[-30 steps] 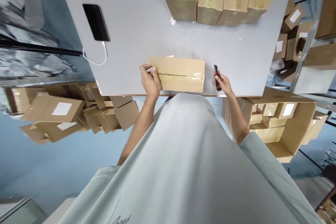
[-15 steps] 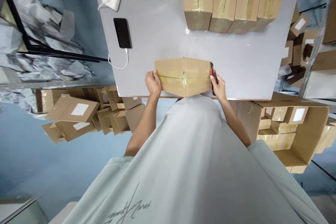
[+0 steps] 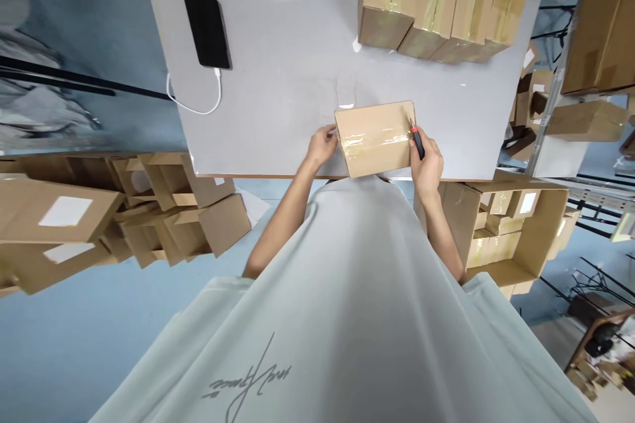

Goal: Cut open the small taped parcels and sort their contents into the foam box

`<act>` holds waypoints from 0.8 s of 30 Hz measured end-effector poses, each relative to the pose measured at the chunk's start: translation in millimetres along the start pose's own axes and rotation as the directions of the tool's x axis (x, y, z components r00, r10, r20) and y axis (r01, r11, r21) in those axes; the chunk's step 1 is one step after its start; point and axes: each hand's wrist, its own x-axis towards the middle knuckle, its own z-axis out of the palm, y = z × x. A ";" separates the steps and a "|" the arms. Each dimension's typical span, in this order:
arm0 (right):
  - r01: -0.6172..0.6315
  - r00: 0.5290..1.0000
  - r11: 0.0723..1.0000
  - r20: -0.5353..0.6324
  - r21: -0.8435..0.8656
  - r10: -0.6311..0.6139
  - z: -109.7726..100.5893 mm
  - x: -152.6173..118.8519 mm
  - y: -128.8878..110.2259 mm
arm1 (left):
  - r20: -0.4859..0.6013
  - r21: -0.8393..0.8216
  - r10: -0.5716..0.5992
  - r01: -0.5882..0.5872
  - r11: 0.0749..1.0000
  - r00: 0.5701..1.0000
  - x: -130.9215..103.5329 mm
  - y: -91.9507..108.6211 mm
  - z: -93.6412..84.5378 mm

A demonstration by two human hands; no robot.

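Observation:
A taped cardboard box lies tilted slightly at the front edge of the grey table. At its left end is my left hand, its fingers closed; what they pinch is too small to make out. My right hand grips a red and black box cutter against the box's right end, with the cutter's tip over the cardboard. Behind the box, a strip of clear tape shows faintly on the table.
Several taped boxes stand in a row at the back right. A black phone with a white cable lies at the left. Opened boxes are below the table at the left; a large carton holds boxes at the right.
The box has turned and shifted right, now showing one broad face instead of two. My left hand has moved right with its end. My right hand has changed its hold on the cutter. The view has shifted.

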 end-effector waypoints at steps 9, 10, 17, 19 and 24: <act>-0.054 0.998 0.998 -0.041 -0.039 0.053 -6.5 -3.1 -8.9 | 0.094 -0.100 0.262 -0.253 0.962 0.960 -8.7 75.2 -56.5; -0.077 0.995 0.996 -0.065 -0.050 0.074 -8.6 -5.1 -11.8 | 0.103 -0.098 0.270 -0.261 0.960 0.957 -8.2 77.2 -57.3; -0.076 0.990 0.996 0.116 -0.043 0.081 -13.1 -46.6 -71.9 | 0.109 -0.097 0.301 -0.291 0.952 0.947 -1.1 66.6 -55.7; -0.043 0.963 0.999 0.264 -0.031 0.050 -5.6 -57.5 -92.9 | 0.116 -0.110 0.300 -0.288 0.951 0.947 0.7 64.0 -54.2; 0.002 0.918 0.987 0.392 -0.163 0.063 15.0 -64.8 -128.0 | 0.109 -0.165 0.289 -0.269 0.949 0.951 5.1 61.4 -50.6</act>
